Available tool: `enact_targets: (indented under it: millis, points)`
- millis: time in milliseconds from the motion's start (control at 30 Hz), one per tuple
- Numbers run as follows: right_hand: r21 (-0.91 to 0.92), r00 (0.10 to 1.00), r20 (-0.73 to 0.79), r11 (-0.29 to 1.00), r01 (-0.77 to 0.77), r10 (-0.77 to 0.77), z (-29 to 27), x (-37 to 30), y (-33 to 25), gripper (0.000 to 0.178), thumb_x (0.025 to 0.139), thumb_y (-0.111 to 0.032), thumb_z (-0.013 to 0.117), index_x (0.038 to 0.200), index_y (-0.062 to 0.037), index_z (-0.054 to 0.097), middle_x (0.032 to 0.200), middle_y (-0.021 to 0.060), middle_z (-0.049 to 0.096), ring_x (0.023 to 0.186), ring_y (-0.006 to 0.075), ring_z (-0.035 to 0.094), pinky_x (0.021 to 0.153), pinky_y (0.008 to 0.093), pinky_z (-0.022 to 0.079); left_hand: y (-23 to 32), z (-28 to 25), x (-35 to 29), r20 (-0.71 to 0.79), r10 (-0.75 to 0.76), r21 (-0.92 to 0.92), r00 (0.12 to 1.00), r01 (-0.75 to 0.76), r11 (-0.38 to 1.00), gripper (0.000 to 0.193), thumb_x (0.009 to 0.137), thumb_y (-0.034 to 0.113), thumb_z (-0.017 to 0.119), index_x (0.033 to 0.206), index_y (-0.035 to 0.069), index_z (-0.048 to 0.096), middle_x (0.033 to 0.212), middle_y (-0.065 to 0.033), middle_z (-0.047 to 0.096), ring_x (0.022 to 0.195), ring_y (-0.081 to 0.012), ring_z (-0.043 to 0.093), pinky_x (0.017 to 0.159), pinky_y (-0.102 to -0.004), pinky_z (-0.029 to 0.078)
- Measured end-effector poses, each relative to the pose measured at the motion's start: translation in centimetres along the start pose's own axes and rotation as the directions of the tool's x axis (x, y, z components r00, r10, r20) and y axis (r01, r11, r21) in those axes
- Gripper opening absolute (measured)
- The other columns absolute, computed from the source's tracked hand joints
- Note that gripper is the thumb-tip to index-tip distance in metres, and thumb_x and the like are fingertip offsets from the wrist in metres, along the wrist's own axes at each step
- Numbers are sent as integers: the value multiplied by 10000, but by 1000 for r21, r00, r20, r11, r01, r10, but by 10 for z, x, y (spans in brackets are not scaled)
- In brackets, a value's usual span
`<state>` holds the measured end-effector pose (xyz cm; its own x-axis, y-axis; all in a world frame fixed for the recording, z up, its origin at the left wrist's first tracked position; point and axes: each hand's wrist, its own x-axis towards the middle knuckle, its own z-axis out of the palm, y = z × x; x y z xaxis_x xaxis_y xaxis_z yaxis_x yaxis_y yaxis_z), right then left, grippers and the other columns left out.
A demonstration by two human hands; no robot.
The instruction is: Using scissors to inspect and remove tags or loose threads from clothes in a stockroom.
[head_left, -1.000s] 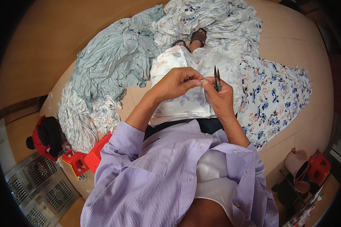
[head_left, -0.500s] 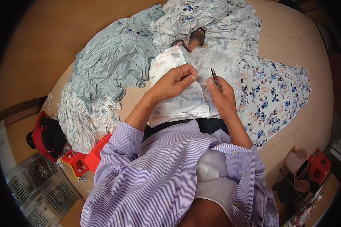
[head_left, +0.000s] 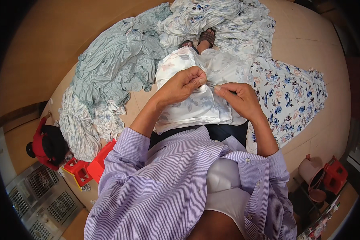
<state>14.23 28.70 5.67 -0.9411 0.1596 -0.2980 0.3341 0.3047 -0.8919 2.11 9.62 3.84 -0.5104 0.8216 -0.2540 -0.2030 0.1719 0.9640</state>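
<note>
A sheer white cloth with pale grey and pink flowers [head_left: 196,107] lies over my lap and legs. My left hand [head_left: 182,85] is closed, thumb against curled fingers, pinching a bit of this cloth at its fingertips. Just right of it, my right hand [head_left: 244,99] is closed around small dark thread snips [head_left: 210,85]. Their pointed tip reaches to the left fingertips; the rest is hidden in my palm. Whether the blades touch the cloth is too small to tell.
Heaps of grey-green cloth [head_left: 118,60] and white floral cloth [head_left: 224,20] surround my feet. A blue-flowered piece [head_left: 286,100] spreads at the right. A person in red [head_left: 48,146] sits far left, near red stools [head_left: 102,160]. A pinkish bucket [head_left: 310,170] and red stool [head_left: 335,175] stand lower right.
My right hand has turned and brought the thread snips leftward to the left fingertips; before, they pointed up, apart from them. The left hand has barely moved. The person in red has stretched out an arm.
</note>
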Motion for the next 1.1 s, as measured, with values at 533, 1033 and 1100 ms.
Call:
enact_targets:
  millis: [533, 1033, 1100]
  points:
    - [-147, 995, 62, 987, -70, 79, 3, 11, -5, 363, 817, -371, 687, 881, -16, 726, 610, 80, 633, 512, 147, 491, 514, 266, 403, -4, -3, 3, 44, 40, 95, 998, -44, 995, 61, 947, 57, 502, 910, 43, 549, 786, 14, 540, 690, -76, 446, 643, -192, 366]
    - [-51, 993, -113, 998, -25, 19, 2, 20, 2, 358, 803, -349, 705, 795, 7, 665, 616, 43, 595, 536, 134, 468, 536, 259, 411, -20, -64, -50, -296, 32, -481, 955, -178, 859, 102, 957, 148, 533, 916, 56, 545, 784, -33, 586, 672, -87, 495, 593, -180, 383]
    - [-10, 987, -155, 999, 39, -40, 8, 34, 5, 290, 803, -290, 712, 809, -8, 647, 631, 11, 559, 555, 105, 436, 541, 230, 388, -34, -82, -61, -487, -9, -225, 874, -116, 968, 118, 947, 161, 553, 957, 44, 557, 829, -40, 599, 702, -95, 512, 613, -189, 400]
